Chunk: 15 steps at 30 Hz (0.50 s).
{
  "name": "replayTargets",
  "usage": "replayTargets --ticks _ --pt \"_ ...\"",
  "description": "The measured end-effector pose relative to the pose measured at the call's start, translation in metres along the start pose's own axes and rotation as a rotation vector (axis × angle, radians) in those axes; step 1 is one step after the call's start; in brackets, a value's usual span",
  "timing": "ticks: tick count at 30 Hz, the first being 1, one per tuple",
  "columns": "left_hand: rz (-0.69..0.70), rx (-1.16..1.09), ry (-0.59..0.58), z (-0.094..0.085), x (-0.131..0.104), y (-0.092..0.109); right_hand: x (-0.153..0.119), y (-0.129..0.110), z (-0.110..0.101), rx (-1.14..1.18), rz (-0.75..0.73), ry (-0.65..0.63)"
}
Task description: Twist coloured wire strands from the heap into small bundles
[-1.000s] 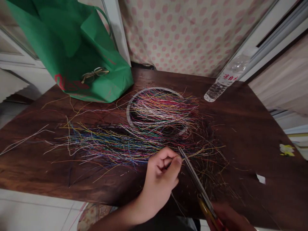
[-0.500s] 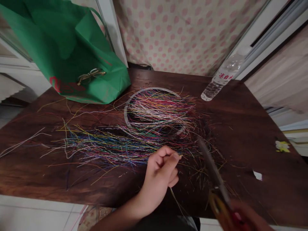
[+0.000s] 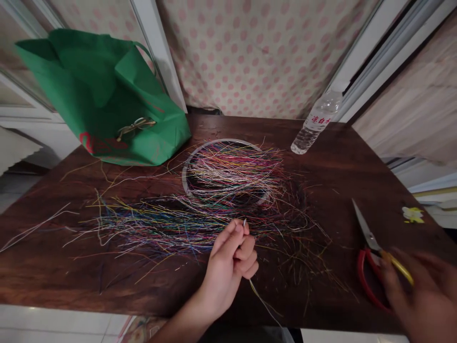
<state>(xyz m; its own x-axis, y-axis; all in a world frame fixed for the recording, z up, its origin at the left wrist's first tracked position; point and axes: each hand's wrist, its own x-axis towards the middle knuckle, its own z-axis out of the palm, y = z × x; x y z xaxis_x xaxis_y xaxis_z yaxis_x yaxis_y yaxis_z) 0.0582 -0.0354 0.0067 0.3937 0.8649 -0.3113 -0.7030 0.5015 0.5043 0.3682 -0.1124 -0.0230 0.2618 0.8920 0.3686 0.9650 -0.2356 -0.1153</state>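
My left hand [image 3: 230, 262] is closed in a pinch at the lower middle, around thin wires; their pale ends [image 3: 259, 297] hang below the fist and a short tip shows above the fingertips. My right hand [image 3: 419, 290], blurred at the lower right, is over the handles of the scissors [image 3: 369, 236], its fingers apart. The scissors lie on the table, blades pointing away, with one red and one yellow handle. A long bundle of coloured wires [image 3: 160, 224] spreads left of my left hand. More wires [image 3: 235, 166] lie across a round, grey-rimmed tray [image 3: 184, 178].
A green bag [image 3: 143, 100] with eyeglasses [image 3: 137, 126] on it stands at the back left. A water bottle [image 3: 316, 121] is at the back right. Dark wire scraps [image 3: 303, 247] litter the table [image 3: 335, 166]. A yellow-white scrap [image 3: 413, 215] lies far right.
My right hand has moved right and set the scissors down on the table, its fingers loosened. My left hand has turned slightly, keeping its wires. The view has shifted a little.
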Motion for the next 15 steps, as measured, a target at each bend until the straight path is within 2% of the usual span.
replayTargets --ticks 1,2,5,7,9,11,12,15 --pt "-0.001 -0.011 -0.019 0.001 0.000 -0.002 -0.002 -0.021 -0.006 0.076 -0.086 0.004" --pt "-0.004 -0.018 -0.036 0.003 -0.001 -0.003 -0.004 -0.043 -0.011 0.230 -0.158 -0.084" --pt "0.004 -0.015 -0.065 0.006 -0.002 -0.008 -0.011 -0.113 -0.022 0.682 -0.302 -0.464" --pt "0.038 -0.006 -0.064 0.008 -0.003 -0.010 -0.015 -0.151 -0.020 0.896 -0.397 -0.708" --pt "0.095 0.008 -0.062 0.010 -0.005 -0.009 -0.019 -0.176 -0.012 1.031 -0.353 -0.839" --pt "0.158 0.017 -0.061 0.011 -0.008 -0.006 -0.026 -0.188 -0.003 1.095 -0.254 -0.894" --pt "0.182 0.012 -0.053 0.013 -0.009 -0.003 -0.030 -0.191 0.001 1.108 -0.207 -0.878" --pt "0.214 -0.070 0.026 0.016 -0.010 0.002 -0.045 -0.198 0.007 1.051 -0.109 -0.633"
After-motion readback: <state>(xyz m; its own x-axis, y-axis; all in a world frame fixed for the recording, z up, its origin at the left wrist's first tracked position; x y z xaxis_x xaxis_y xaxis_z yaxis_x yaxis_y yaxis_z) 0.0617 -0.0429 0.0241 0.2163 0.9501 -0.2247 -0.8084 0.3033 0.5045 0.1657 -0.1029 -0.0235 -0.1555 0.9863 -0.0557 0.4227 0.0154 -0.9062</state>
